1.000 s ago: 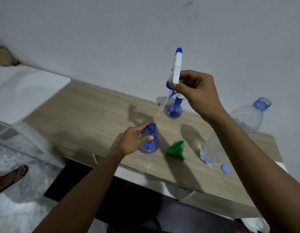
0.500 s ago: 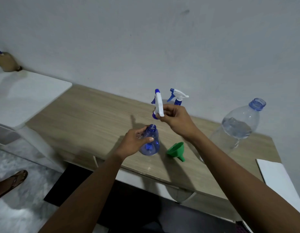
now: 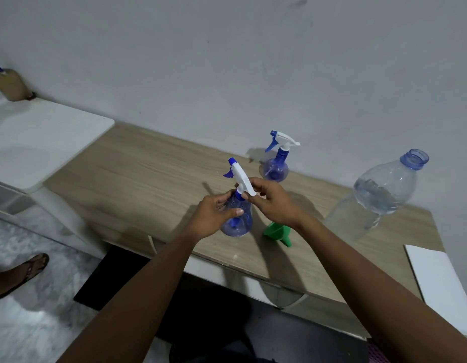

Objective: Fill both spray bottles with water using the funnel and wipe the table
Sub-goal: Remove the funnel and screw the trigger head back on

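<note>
A small blue spray bottle [image 3: 239,223] stands near the front edge of the wooden table [image 3: 148,174]. My left hand [image 3: 214,214] grips its round body. My right hand [image 3: 273,203] pinches the white and blue spray head [image 3: 240,176], which sits on the bottle's neck. A second blue spray bottle [image 3: 276,163] with its head on stands farther back by the wall. A green funnel [image 3: 276,233] lies on its side just right of the held bottle, partly under my right wrist.
A large clear water bottle [image 3: 379,189], uncapped and partly filled, stands at the right. A white board [image 3: 436,279] lies at the table's right end. A white surface [image 3: 38,137] adjoins the table on the left. A sandalled foot [image 3: 20,273] is on the floor.
My right hand has brought the spray head down from high above the table onto the neck of the bottle in my left hand. The view has shifted.
</note>
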`<state>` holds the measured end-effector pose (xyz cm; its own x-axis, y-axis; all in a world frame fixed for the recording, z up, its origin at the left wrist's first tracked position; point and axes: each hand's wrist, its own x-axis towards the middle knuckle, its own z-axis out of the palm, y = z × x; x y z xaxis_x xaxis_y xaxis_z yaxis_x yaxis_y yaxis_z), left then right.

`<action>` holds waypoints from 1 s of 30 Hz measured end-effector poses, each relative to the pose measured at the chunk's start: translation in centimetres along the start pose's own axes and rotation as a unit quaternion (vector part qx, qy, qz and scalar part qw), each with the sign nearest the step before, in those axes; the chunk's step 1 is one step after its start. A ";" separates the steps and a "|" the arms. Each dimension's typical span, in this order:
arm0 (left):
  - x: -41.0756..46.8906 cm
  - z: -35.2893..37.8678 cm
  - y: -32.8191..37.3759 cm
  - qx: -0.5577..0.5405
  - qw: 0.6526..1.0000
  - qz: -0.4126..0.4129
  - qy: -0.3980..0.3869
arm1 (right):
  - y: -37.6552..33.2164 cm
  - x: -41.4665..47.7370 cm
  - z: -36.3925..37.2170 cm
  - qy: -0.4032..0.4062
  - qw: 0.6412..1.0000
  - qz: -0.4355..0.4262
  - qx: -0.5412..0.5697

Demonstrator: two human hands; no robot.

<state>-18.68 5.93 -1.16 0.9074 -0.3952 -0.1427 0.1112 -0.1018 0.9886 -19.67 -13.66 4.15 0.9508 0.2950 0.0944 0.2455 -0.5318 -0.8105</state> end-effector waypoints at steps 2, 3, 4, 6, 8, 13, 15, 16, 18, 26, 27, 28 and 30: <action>0.0 0.0 0.0 -0.003 1.000 0.006 0.002 | -0.1 0.0 -0.2 0.000 1.000 -0.002 -0.019; -0.1 0.0 0.0 -0.005 1.000 0.008 0.004 | -0.1 0.0 -0.2 0.006 0.999 -0.001 -0.032; -0.1 0.0 0.0 -0.006 1.000 0.007 0.006 | -0.1 0.1 -0.2 0.016 0.999 0.001 -0.045; -0.1 0.0 0.0 -0.003 1.000 0.010 0.009 | -0.2 0.2 0.1 0.048 0.996 0.019 -0.068; 0.0 0.0 -0.2 -0.003 1.000 0.011 0.018 | -0.4 0.2 0.6 0.091 0.992 0.044 -0.073; -0.1 0.1 -0.2 -0.010 1.000 0.017 0.018 | -0.7 -0.3 1.8 0.159 0.982 0.045 -0.087; -0.2 0.0 0.0 -0.007 1.000 0.015 0.014 | -0.5 -0.4 1.5 0.149 0.981 0.054 -0.108; -0.2 0.0 0.0 -0.008 1.000 0.013 0.011 | -0.4 -0.6 1.3 0.137 0.983 0.060 -0.108; -0.2 0.0 0.0 -0.015 1.000 0.014 0.007 | 0.1 -0.7 0.9 0.099 0.991 0.071 -0.047; 0.0 0.1 -0.2 -0.030 0.999 0.021 0.016 | 0.8 -0.2 0.3 -0.036 0.976 0.065 0.203; 0.0 0.1 -0.2 -0.034 0.999 0.020 0.015 | 0.8 -0.2 0.5 -0.031 0.975 0.069 0.207; 0.0 0.1 -0.1 -0.035 0.999 0.019 0.012 | 0.8 -0.2 0.8 -0.022 0.974 0.070 0.214; 0.0 0.1 0.0 -0.039 0.999 0.025 0.004 | 1.0 -0.2 1.2 0.007 0.969 0.076 0.233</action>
<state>-18.75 5.86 -1.20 0.9161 -0.3900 -0.0932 0.0966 -0.0110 0.9953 -19.87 -13.30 2.65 0.9728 0.2277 -0.0419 -0.0074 -0.1502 -0.9886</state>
